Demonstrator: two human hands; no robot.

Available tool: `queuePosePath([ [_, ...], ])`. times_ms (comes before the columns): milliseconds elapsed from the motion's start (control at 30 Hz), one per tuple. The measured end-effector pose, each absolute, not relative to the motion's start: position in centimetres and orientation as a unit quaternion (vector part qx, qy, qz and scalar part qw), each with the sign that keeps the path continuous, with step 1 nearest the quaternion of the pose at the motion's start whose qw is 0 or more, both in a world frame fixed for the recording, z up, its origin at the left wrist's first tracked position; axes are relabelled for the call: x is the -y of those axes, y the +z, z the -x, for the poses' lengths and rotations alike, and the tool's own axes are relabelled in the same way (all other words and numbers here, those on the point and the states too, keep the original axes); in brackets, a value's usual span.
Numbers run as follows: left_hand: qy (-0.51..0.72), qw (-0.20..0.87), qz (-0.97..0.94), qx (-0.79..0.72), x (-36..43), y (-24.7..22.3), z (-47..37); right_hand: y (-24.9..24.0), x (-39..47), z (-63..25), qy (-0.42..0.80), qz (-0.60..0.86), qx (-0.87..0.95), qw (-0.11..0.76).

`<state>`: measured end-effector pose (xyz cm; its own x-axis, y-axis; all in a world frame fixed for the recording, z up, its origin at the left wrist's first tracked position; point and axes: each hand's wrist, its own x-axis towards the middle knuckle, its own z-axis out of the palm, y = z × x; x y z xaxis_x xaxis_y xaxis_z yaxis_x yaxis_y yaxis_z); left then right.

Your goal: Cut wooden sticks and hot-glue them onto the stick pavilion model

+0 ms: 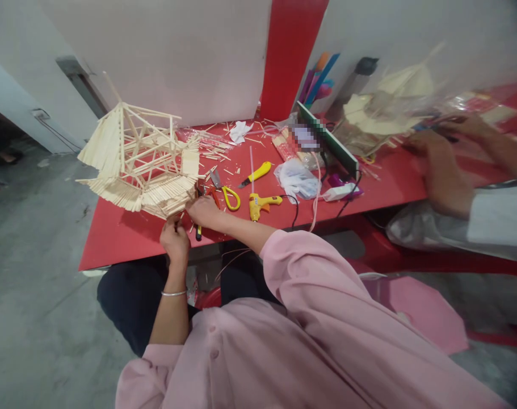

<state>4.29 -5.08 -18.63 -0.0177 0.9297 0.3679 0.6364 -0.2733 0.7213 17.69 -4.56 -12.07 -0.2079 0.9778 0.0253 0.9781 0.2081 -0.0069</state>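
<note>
A model built of thin wooden sticks, with slatted roof-like sides and an open frame, stands at the left of the red table. My left hand is at the model's lower front edge, fingers pinched together; what is between them is too small to make out. Close beside it, my right hand is closed at the model's near right corner, its fingertips mostly hidden. A black-and-yellow tool handle lies just under the right hand. Yellow-handled scissors lie beyond that hand.
On the red table are a yellow hot glue gun, a yellow utility knife, loose sticks, a crumpled plastic bag and a green-edged board. At right, a co-worker's blurred hands are beside another stick model.
</note>
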Motion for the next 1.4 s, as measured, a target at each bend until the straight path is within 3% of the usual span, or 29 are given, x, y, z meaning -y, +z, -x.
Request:
queuePosePath([
  [500,0.452,0.176,-0.689,-0.538,5.1,-18.9,-3.9,-12.5,4.5,-17.6,0.011,0.640,0.768,0.023],
  [733,0.450,0.197,-0.669,-0.557,4.9,-19.1,-3.7,-12.2,4.6,-17.5,0.059,0.655,0.750,0.072],
  [900,0.458,0.225,-0.646,-0.567,5.0,-19.1,-3.5,-11.1,5.9,-18.5,0.118,0.673,0.710,0.170],
  [1167,0.474,0.182,-0.668,-0.544,5.4,-19.1,-3.9,-12.8,9.4,-20.0,0.300,0.619,0.587,0.428],
  [1400,0.480,0.192,-0.659,-0.546,5.5,-19.2,-3.9,-14.4,9.3,-20.2,0.415,0.570,0.504,0.499],
])
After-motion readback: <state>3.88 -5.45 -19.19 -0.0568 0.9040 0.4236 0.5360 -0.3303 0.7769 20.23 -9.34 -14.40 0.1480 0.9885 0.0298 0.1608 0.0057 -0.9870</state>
